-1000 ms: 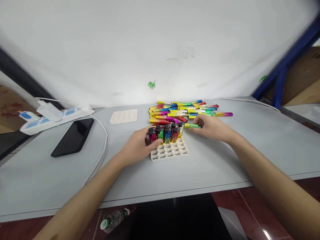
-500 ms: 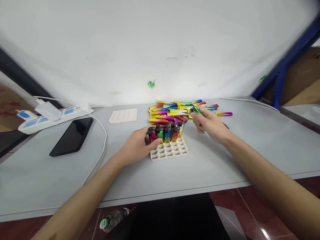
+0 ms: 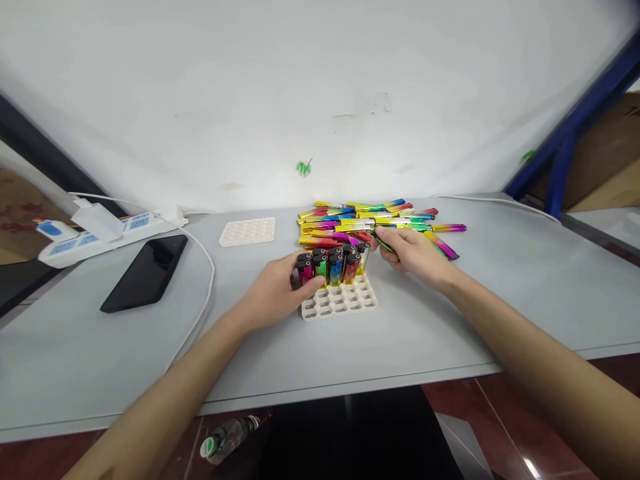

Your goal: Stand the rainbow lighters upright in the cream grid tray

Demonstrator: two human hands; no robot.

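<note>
Several shiny lighters (image 3: 335, 269) with black tops stand upright in the back rows of a white tray (image 3: 340, 306) full of slots. The tray's front slots hold nothing. Around the left end of these lighters curls my left hand (image 3: 273, 293), thumb in front and fingers hidden behind. My right hand (image 3: 415, 255) is closed on a single lighter (image 3: 385, 243) with a dark top, tilted, just right of the standing ones. Behind both hands lies a loose pile of multicoloured metallic lighters (image 3: 340, 223).
A second white slotted tray (image 3: 247, 231) lies at the back left. Further left are a black phone (image 3: 145, 273), a white cable (image 3: 210, 280) and a power strip (image 3: 100, 240) with plugs. A wall (image 3: 250, 100) closes the back. A plastic bottle (image 3: 230, 439) is on the floor.
My right hand has come slightly down and left with its lighter, nearer the tray, and the lighter has turned in the fingers. My left hand has stayed in place.
</note>
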